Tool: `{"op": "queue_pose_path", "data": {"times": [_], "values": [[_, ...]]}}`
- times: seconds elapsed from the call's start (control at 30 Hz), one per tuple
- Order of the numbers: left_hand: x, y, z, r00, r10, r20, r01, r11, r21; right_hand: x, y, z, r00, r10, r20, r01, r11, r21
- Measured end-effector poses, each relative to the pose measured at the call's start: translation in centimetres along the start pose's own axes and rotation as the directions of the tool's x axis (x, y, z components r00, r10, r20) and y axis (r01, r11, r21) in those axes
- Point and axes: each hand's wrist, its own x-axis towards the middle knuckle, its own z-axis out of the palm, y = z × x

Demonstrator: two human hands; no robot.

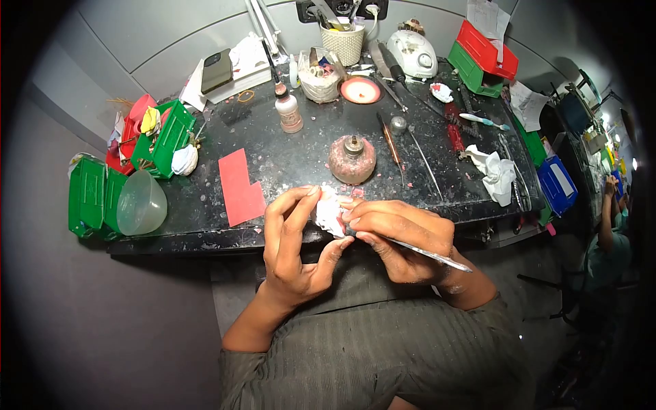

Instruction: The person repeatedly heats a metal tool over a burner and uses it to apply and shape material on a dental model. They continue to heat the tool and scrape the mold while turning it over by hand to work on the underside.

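Between the thumb and fingers of my left hand (292,246) is a small white plaster cast (330,215), held over the desk's front edge. Bright light washes out its detail, though pinkish bits show near its upper right. My right hand (406,239) is closed in a pen-like grip on a slim metal carving tool (441,257). The tool's back end sticks out to the lower right; its working end is hidden by the fingers at the cast. Just beyond the hands stands a round glass spirit burner (352,160) with pinkish contents. A pink wax sheet (240,188) lies left of it.
Green bins (96,198) and a translucent bowl (142,203) stand left. A dropper bottle (288,109), a red-rimmed dish (361,89) and a white machine (412,55) are behind. Right lie a wood-handled tool (391,140), crumpled tissue (493,174) and a toothbrush (484,121).
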Motion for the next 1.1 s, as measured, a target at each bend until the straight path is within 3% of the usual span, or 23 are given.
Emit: {"op": "queue_pose_path", "data": {"times": [0.23,0.3,0.5,0.73,0.83,1.03,1.1], "values": [[-0.1,0.1,-0.2,0.998,-0.054,0.019,0.055,0.997,-0.049,0.0,0.2,-0.2,1.0,0.009,0.03,-0.009,1.0,-0.006],[-0.6,-0.2,-0.1,0.985,-0.152,0.081,0.167,0.961,-0.22,-0.1,0.3,-0.3,0.999,0.0,0.052,0.0,1.0,-0.006],[-0.6,-0.4,-0.2,0.973,-0.175,0.153,0.216,0.923,-0.317,0.4,0.1,-0.5,0.998,0.045,0.034,-0.045,0.999,0.008],[-0.5,-0.4,0.0,0.969,-0.184,0.161,0.235,0.888,-0.396,0.1,0.3,-0.7,0.997,0.034,0.065,-0.035,0.999,0.027],[-0.4,-0.3,0.2,0.974,-0.204,0.098,0.226,0.89,-0.397,0.1,0.5,-0.9,0.996,0.041,0.083,-0.039,0.999,-0.024],[-0.5,-0.3,0.3,0.968,-0.212,0.132,0.247,0.883,-0.398,-0.2,0.3,-1.0,0.992,0.083,0.1,-0.085,0.996,0.023],[-0.5,-0.3,0.3,0.959,-0.238,0.154,0.284,0.812,-0.51,-0.2,0.5,-1.3,0.987,0.141,0.077,-0.151,0.979,0.139]]}}
